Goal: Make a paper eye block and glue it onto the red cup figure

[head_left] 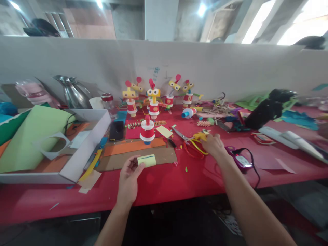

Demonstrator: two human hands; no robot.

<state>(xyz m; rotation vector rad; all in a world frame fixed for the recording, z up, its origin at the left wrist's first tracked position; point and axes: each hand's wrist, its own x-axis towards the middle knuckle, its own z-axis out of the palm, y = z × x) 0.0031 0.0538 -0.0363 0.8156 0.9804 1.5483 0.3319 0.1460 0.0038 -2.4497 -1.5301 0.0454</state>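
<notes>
My left hand pinches a piece of pale yellow paper, curved over and marked with a dark line. On the red table, my right hand has its fingers closed around a yellow tool, whose kind is partly hidden by the hand. Scissors with red and yellow handles lie open just left of that hand. Ahead of my left hand stands a red and white paper-cup figure with coiled paper arms and no face. A flat pale yellow paper piece lies beside it.
Several finished cup figures stand at the back against the white partition. A white box with coloured paper and a black phone are on the left. To the right are a purple device with a black cable and a black bottle-shaped object.
</notes>
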